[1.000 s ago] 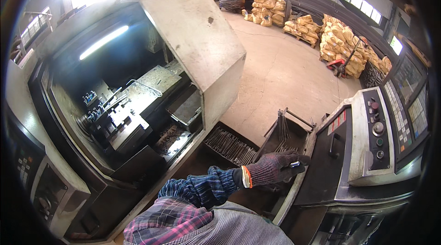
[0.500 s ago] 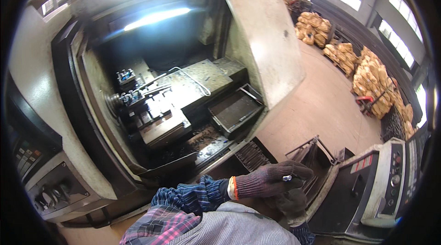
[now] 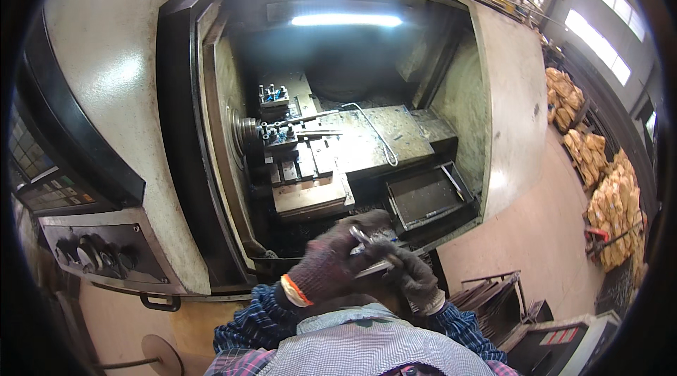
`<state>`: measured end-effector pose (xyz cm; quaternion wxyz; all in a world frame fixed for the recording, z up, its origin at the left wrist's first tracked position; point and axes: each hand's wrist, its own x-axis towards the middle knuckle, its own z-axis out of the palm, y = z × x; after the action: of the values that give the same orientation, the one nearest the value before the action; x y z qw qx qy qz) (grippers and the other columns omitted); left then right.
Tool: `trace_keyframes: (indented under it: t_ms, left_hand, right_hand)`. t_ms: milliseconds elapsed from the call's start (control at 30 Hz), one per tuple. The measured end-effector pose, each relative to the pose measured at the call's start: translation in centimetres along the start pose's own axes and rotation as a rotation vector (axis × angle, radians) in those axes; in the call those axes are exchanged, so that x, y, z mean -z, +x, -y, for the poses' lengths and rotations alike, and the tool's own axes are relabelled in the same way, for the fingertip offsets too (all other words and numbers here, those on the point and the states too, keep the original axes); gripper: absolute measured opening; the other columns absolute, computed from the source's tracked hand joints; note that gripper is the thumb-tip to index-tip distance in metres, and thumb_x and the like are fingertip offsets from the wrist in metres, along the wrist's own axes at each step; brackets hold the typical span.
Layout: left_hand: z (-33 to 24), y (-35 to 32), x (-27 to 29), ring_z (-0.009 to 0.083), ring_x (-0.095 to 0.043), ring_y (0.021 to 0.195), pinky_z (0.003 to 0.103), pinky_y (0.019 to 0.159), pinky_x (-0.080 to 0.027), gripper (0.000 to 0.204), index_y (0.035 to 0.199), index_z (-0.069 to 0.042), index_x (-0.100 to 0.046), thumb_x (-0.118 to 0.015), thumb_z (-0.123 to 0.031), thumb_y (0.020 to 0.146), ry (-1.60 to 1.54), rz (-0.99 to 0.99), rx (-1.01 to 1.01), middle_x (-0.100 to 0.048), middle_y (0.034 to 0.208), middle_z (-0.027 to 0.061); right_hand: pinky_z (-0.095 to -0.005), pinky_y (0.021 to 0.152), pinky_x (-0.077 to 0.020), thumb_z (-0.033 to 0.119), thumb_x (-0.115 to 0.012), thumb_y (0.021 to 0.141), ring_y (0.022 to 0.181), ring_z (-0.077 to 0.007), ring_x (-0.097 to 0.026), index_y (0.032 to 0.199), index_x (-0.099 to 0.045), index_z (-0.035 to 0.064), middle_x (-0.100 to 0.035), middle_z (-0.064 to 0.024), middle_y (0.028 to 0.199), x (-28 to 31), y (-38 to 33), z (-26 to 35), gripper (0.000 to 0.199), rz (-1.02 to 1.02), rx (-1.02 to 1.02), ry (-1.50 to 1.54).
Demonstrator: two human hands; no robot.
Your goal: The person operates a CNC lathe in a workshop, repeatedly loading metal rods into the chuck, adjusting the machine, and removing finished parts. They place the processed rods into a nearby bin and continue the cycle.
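Both gloved hands are close together in front of the opening of a lathe [image 3: 331, 73]. My left hand [image 3: 330, 259], in a dark knitted glove with an orange cuff edge, is closed on a small shiny metal piece [image 3: 360, 236]. Just right of it, my right hand [image 3: 416, 281], in a dark grey glove, has its fingers pinched together; what they hold is too small to make out. Beyond the hands are the chuck [image 3: 248, 135], tool holders [image 3: 281, 135] with bolts, and a light-coloured bent tube [image 3: 377, 137] over the machine bed [image 3: 409, 135].
A black tray [image 3: 431, 196] sits inside the lathe at the right. Control panels [image 3: 106, 252] stand at the left. Metal bars [image 3: 490, 298] lie in a rack at lower right. Wrapped yellowish bundles [image 3: 613, 196] and a red pallet jack [image 3: 598, 238] line the far right.
The view has swung left, so the lathe opening now lies straight ahead. Both hands have come up in front of it and the fingers have parted a little, with the shiny metal piece showing more.
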<state>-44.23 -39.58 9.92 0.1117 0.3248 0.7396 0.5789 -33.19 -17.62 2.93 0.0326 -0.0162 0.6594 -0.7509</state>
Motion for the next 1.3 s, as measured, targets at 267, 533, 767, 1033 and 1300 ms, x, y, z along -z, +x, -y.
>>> trace_keyframes:
  t_ms: [267, 533, 767, 1033, 1300]
  left_hand:
    - [-0.2, 1.5, 4.1, 0.026, -0.065, 0.119, 0.037, 0.102, -0.05, 0.046, 0.134, -0.002, -0.063, -0.063, -0.035, 0.102, 0.214, -0.212, 0.287, -0.067, 0.127, 0.0163]
    - [-0.1, 2.3, 3.1, 0.0246, -0.063, 0.122, 0.037, 0.105, -0.048, 0.05, 0.133, -0.001, -0.064, -0.064, -0.04, 0.101, 0.183, -0.43, 0.483, -0.068, 0.128, 0.0154]
    - [0.5, 2.0, 2.4, 0.0318, -0.064, 0.122, 0.038, 0.105, -0.048, 0.047, 0.128, -0.001, -0.066, -0.065, -0.038, 0.099, 0.242, -0.592, 0.533, -0.068, 0.127, 0.0191]
    - [2.0, 1.5, 3.6, 0.0322, -0.065, 0.121, 0.039, 0.104, -0.049, 0.047, 0.127, -0.001, -0.067, -0.066, -0.039, 0.099, 0.147, -0.589, 0.528, -0.069, 0.126, 0.0189]
    - [2.0, 1.1, 5.1, 0.0277, -0.065, 0.12, 0.038, 0.103, -0.049, 0.045, 0.127, -0.002, -0.067, -0.069, -0.036, 0.098, 0.023, -0.526, 0.513, -0.07, 0.124, 0.0169]
  right_hand:
    - [-0.027, 0.057, -0.0524, 0.03, -0.063, 0.101, 0.061, -0.0118, -0.067, 0.123, -0.067, 0.002, -0.07, -0.0047, 0.08, 7.3, 15.0, -3.7, 0.036, -0.233, -0.375, -0.459]
    - [-0.0346, 0.08, -0.0525, 0.038, -0.057, 0.1, 0.077, -0.0184, -0.072, 0.127, -0.064, 0.0016, -0.076, -0.007, 0.072, 9.7, 32.6, -7.0, 0.045, -0.196, -0.481, -0.754]
    - [-0.0434, 0.092, -0.0525, 0.038, -0.055, 0.098, 0.101, -0.0241, -0.071, 0.127, -0.064, 0.0052, -0.077, -0.0083, 0.082, 10.8, 39.6, -9.9, 0.045, -0.069, -0.575, -0.892]
    - [-0.0385, 0.077, -0.0556, 0.04, -0.06, 0.098, 0.076, -0.0208, -0.072, 0.123, -0.07, 0.0151, -0.076, -0.0058, 0.082, 12.7, 28.6, -10.3, 0.037, -0.131, -0.484, -0.928]
    - [-0.0463, 0.086, -0.0554, 0.044, -0.059, 0.096, 0.092, -0.0303, -0.073, 0.122, -0.071, 0.0172, -0.076, -0.0124, 0.101, 8.5, 27.9, -3.1, 0.039, -0.166, -0.387, -1.126]
